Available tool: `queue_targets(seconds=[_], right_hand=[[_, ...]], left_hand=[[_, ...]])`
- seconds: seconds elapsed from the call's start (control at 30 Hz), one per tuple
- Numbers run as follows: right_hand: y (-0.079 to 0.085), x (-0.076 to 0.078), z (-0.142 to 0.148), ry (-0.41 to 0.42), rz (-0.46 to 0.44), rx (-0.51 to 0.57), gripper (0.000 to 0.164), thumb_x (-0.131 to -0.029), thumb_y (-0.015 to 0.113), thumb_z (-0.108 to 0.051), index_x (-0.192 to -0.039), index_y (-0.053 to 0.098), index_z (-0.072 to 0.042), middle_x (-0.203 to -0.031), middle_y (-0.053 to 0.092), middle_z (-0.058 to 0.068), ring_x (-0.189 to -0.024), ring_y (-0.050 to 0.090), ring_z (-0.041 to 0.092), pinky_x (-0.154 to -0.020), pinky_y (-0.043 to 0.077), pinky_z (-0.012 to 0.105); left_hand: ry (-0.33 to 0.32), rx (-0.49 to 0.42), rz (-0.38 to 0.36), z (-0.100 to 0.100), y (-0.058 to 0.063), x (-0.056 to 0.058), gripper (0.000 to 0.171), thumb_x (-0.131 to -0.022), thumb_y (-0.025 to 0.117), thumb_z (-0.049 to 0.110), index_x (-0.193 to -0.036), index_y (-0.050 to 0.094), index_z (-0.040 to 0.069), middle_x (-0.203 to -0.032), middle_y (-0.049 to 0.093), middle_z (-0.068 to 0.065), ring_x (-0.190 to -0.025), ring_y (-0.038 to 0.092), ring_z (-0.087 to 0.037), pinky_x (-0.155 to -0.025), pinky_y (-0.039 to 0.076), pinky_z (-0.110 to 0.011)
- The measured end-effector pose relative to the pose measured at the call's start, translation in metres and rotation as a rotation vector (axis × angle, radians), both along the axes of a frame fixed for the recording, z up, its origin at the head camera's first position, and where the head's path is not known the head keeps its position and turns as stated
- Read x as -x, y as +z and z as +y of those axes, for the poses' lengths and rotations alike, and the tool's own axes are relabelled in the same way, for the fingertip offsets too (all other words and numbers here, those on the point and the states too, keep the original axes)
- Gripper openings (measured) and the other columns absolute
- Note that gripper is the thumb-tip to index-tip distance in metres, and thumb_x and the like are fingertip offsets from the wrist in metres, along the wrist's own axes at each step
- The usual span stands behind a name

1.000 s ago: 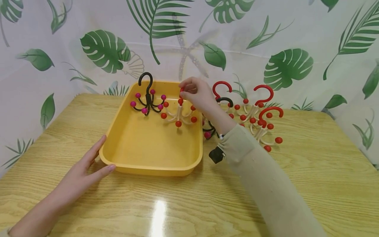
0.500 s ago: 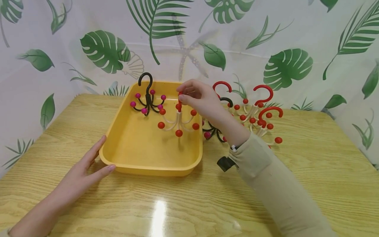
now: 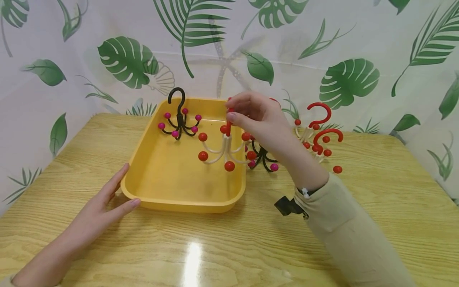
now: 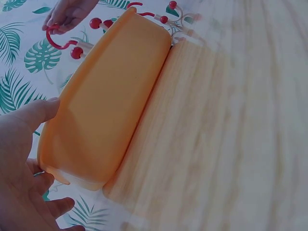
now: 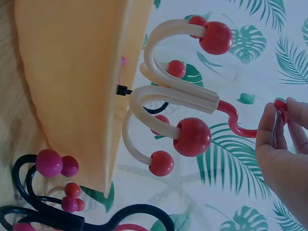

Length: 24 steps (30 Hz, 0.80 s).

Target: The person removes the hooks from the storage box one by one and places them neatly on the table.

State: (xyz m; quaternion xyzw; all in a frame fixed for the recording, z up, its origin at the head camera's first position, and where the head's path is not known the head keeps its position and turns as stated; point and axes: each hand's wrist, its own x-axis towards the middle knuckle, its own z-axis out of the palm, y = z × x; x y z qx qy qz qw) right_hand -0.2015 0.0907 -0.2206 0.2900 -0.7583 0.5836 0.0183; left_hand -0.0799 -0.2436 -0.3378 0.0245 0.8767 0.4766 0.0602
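My right hand (image 3: 267, 119) pinches the red hook of an octopus-style hook hanger (image 3: 227, 145) with cream arms and red ball tips. It hangs upright over the right part of the yellow tray (image 3: 183, 205), one ball overlapping the right rim in the head view. In the right wrist view, the cream arms (image 5: 192, 96) stand above the tray wall and the fingers (image 5: 267, 127) hold the hook's end. My left hand (image 3: 97, 215) holds the tray's near left corner, thumb (image 4: 41, 113) at the rim and fingers round the corner. A black hanger with pink balls (image 3: 180, 121) stands inside the tray, far left.
Right of the tray on the wooden table (image 3: 376, 207) stand a black hanger with pink balls (image 3: 263, 153) and several red-hooked hangers (image 3: 328, 137), some partly hidden by my right arm. A leaf-patterned cloth (image 3: 287, 40) rises behind the table.
My right hand has brought the red-and-cream hanger nearer to me and rightward, from the tray's far right part towards its right rim. The left hand and the tray have stayed in place.
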Motion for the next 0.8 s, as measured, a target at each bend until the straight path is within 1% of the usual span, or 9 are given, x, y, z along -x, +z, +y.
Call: queue_targets(seconds=[0.13, 0.27, 0.5, 0.67, 0.8], right_hand=[[0.006, -0.010, 0.010, -0.007, 0.012, 0.025, 0.023, -0.091, 0.065, -0.007, -0.112, 0.061, 0.001, -0.106, 0.061, 0.016, -0.095, 0.062, 0.030, -0.086, 0.053, 0.030], [0.008, -0.017, 0.023, -0.008, 0.039, 0.034, 0.022, -0.091, 0.065, -0.006, -0.111, 0.061, 0.002, -0.103, 0.061, 0.015, -0.093, 0.060, 0.031, -0.083, 0.054, 0.029], [0.004, -0.026, 0.047, -0.032, 0.055, 0.031, 0.018, -0.090, 0.067, -0.008, -0.107, 0.064, -0.003, -0.101, 0.060, 0.014, -0.090, 0.059, 0.030, -0.081, 0.053, 0.025], [0.000, -0.029, 0.060, -0.073, 0.098, -0.007, 0.019, -0.090, 0.066, -0.006, -0.107, 0.063, 0.001, -0.098, 0.064, 0.013, -0.087, 0.063, 0.026, -0.079, 0.053, 0.024], [-0.001, -0.034, 0.068, -0.106, 0.110, -0.065, 0.020, -0.091, 0.066, -0.008, -0.109, 0.062, 0.001, -0.099, 0.065, 0.013, -0.089, 0.064, 0.025, -0.079, 0.053, 0.023]], left_hand=[[-0.005, -0.002, 0.008, 0.000, 0.000, 0.000, 0.084, -0.092, 0.062, 0.042, -0.151, 0.002, 0.043, -0.159, 0.003, -0.008, -0.141, 0.009, -0.044, -0.104, 0.014, -0.069], [-0.009, -0.011, 0.010, -0.001, -0.001, 0.000, 0.083, -0.092, 0.062, 0.041, -0.150, 0.003, 0.044, -0.159, 0.003, -0.007, -0.141, 0.008, -0.043, -0.105, 0.013, -0.069], [-0.015, -0.018, 0.017, 0.000, -0.001, 0.000, 0.084, -0.092, 0.062, 0.040, -0.152, 0.004, 0.040, -0.159, 0.003, -0.006, -0.142, 0.008, -0.043, -0.105, 0.013, -0.069], [-0.012, -0.016, 0.014, 0.000, -0.001, 0.000, 0.085, -0.092, 0.062, 0.041, -0.153, 0.002, 0.039, -0.159, 0.003, -0.007, -0.141, 0.008, -0.044, -0.104, 0.014, -0.069], [-0.013, -0.012, 0.016, 0.000, -0.001, 0.000, 0.085, -0.092, 0.062, 0.041, -0.153, 0.003, 0.039, -0.159, 0.004, -0.007, -0.141, 0.009, -0.044, -0.104, 0.014, -0.070]])
